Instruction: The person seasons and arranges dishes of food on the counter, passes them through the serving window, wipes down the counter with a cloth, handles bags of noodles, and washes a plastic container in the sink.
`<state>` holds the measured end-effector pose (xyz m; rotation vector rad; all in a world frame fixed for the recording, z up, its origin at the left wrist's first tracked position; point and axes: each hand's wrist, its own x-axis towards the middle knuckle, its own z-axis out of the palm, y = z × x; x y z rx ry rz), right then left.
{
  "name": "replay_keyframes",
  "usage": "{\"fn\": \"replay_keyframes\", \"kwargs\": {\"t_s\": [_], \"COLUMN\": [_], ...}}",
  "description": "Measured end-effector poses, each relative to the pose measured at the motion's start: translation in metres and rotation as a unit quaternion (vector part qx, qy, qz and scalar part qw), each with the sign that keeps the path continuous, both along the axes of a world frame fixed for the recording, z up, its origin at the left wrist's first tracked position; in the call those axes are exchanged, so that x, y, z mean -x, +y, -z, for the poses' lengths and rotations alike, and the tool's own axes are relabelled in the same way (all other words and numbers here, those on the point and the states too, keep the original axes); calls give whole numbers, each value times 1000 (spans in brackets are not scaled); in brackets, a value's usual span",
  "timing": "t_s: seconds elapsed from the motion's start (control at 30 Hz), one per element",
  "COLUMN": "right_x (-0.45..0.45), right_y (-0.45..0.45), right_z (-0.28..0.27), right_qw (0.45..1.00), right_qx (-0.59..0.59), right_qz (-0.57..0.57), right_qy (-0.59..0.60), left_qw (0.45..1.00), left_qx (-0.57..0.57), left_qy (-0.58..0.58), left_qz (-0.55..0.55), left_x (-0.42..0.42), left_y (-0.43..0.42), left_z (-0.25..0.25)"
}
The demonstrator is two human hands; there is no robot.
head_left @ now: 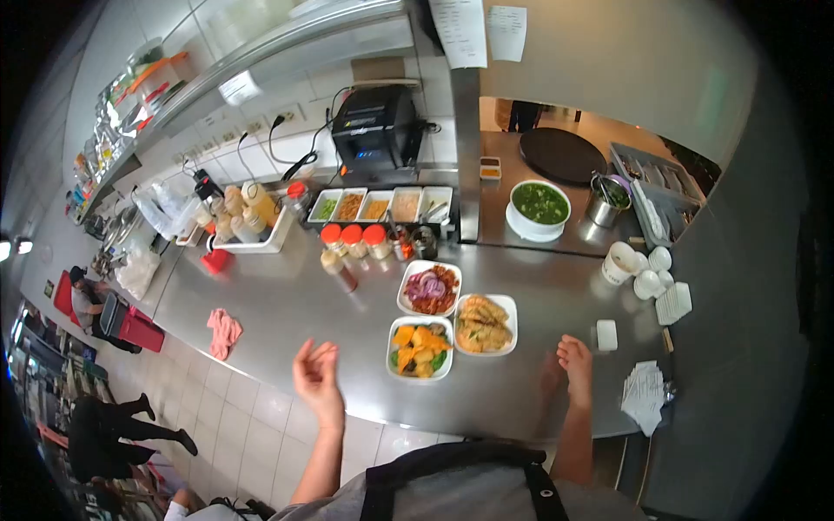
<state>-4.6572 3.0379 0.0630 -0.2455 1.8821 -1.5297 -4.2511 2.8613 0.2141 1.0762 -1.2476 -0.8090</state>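
Note:
My left hand point(319, 379) is raised at the counter's front edge, its fingers loosely bent and apart with nothing in them. To its right stand three white square dishes: one of orange chunks and greens point(420, 348), one of red-brown pieces topped with purple onion point(430, 288), and one of golden browned food point(485, 325). My right hand point(575, 368) hovers right of these dishes, left of a small white dish point(606, 335). Its fingers are half curled, apart from any object. Neither hand touches a dish.
A pink cloth point(223, 333) lies at the counter's left front. Behind are a sauce bottle point(338, 271), red-lidded jars point(374, 240), ingredient trays point(377, 207) and a black printer point(378, 135). Paper slips point(644, 397) lie right; a green soup bowl point(539, 211) stands at the pass.

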Motion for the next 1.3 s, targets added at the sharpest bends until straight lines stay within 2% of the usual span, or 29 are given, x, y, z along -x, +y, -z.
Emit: {"fn": "replay_keyframes", "kwargs": {"t_s": [0.07,0.17,0.23,0.3,0.37,0.47,0.53,0.57,0.6,0.63,0.67,0.7,0.8,0.87,0.93,1.0,1.1,1.13,1.17,1.2,1.3], "right_x": [-17,-53,-84,-118,-147,-189,-217,-234,-246,-253,-257,-261,-266,-268,-271,-281,-299,-305,-309,-313,-316], "right_y": [3,9,14,22,35,62,78,91,103,109,116,125,139,136,120,99,73,68,64,62,68], "right_z": [-19,-49,-60,-74,-76,-52,-33,-19,0,25,49,73,144,189,211,213,189,186,182,181,177], "right_qw": [1000,998,997,988,958,870,829,804,810,816,821,844,888,895,897,901,903,900,897,895,888], "right_qx": [-3,22,62,101,137,157,139,129,102,77,51,43,24,24,24,24,46,55,64,73,56], "right_qz": [-11,-30,-44,-77,-166,-349,-402,-424,-425,-429,-435,-382,-237,-159,-151,-147,-151,-160,-169,-176,-171], "right_qy": [13,56,1,-86,-190,-311,-363,-396,-390,-380,-365,-374,-393,-417,-416,-407,-399,-401,-403,-405,-423], "left_qw": [997,979,937,885,818,813,879,886,846,791,736,710,661,670,698,725,730,737,722,705,742], "left_qx": [2,-144,-222,-331,-483,-508,-475,-451,-474,-485,-495,-495,-477,-454,-446,-464,-487,-443,-370,-243,-147], "left_qy": [27,141,257,310,293,253,14,-111,-235,-353,-429,-458,-506,-502,-470,-415,-370,-379,-444,-543,-521], "left_qz": [-78,-37,-81,-106,-111,-130,-40,8,57,119,171,204,282,304,305,296,305,342,380,385,397], "left_x": [-45,-114,-137,-145,-164,-224,-261,-288,-351,-381,-395,-403,-414,-405,-390,-363,-318,-311,-301,-277,-233], "left_y": [21,72,107,152,193,215,242,263,280,294,305,309,297,281,260,240,212,204,191,185,141], "left_z": [-2,26,76,125,177,229,246,252,324,337,335,330,310,294,290,289,285,287,289,268,257]}}
